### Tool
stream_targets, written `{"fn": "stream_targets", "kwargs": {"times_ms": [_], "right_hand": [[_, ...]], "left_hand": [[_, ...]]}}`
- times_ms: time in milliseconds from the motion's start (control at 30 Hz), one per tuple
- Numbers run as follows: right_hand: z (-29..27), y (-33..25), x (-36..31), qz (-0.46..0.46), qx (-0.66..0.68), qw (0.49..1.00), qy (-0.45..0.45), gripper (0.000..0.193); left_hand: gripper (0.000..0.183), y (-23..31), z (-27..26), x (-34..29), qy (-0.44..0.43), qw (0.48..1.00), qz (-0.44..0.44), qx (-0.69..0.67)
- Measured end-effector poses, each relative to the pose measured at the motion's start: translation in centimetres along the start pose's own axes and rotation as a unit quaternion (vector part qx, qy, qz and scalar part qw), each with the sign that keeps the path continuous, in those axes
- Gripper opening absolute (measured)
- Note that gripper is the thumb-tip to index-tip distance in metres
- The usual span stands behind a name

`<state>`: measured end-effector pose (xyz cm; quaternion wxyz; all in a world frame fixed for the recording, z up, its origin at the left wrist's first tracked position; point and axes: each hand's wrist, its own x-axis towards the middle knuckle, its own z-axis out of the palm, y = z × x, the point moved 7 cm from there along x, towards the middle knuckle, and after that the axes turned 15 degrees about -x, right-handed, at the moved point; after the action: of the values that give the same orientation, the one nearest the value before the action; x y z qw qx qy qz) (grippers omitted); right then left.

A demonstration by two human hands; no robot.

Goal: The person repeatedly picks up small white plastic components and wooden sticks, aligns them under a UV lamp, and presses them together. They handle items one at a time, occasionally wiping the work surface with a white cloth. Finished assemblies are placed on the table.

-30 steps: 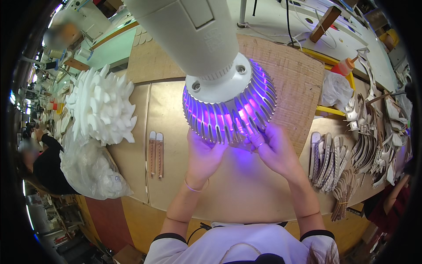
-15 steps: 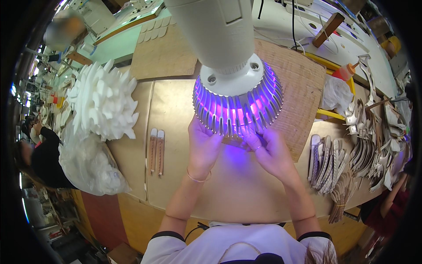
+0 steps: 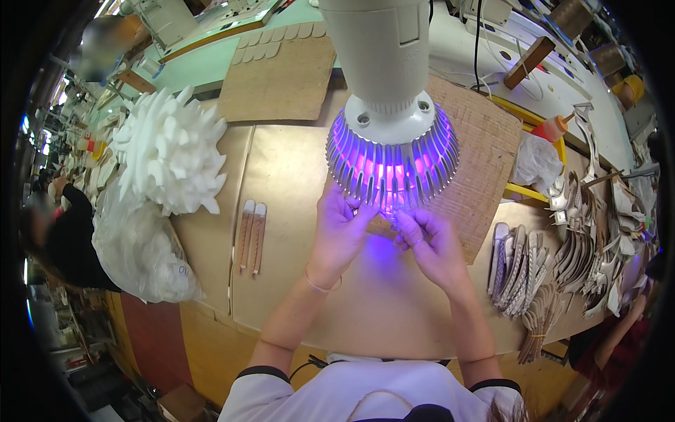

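A lamp [image 3: 394,158] with a ribbed silver shade and purple light hangs over the work and hides part of it. Just below its front rim, the fingertips of my left hand [image 3: 342,228] and my right hand [image 3: 434,246] come close together. Both hands are closed in a pinch around something small; a narrow brownish edge shows between them, too little to name. To the left of my hands lie two braided brown straps [image 3: 252,239] with pale rounded ends, side by side on the tan tabletop [image 3: 281,295].
White spiky foam pieces [image 3: 169,151] and a clear plastic bag [image 3: 144,246] stand at the left. Cardboard sheets [image 3: 278,84] lie at the back. On the right are bundled braided straps [image 3: 517,271], a yellow tray [image 3: 529,187] and an orange-capped bottle [image 3: 552,129]. Other people sit at both sides.
The view has shifted slightly, so the lamp appears further right. My left thumb has moved right, and my two hands' fingertips are closer together below the rim.
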<state>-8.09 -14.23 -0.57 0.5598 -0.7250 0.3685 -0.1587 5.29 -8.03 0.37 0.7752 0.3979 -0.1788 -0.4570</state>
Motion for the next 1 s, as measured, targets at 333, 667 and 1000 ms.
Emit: {"fn": "stream_targets", "kwargs": {"times_ms": [333, 667, 1000], "right_hand": [[-0.7, 0.9, -3.0, 0.017, 0.030, 0.999, 0.006, 0.032], [0.2, 1.6, -7.0, 0.015, 0.020, 0.997, -0.069, 0.027], [-5.2, 1.6, -13.0, 0.007, -0.114, 0.989, 0.092, 0.022]], "left_hand": [[0.023, -0.9, 2.0, -1.8, 0.012, 0.999, -0.028, 0.037], [0.008, 1.0, 1.3, -4.3, 0.036, 0.992, 0.053, 0.110], [0.027, -4.9, 0.1, -7.9, -0.069, 0.976, -0.065, 0.196]]}}
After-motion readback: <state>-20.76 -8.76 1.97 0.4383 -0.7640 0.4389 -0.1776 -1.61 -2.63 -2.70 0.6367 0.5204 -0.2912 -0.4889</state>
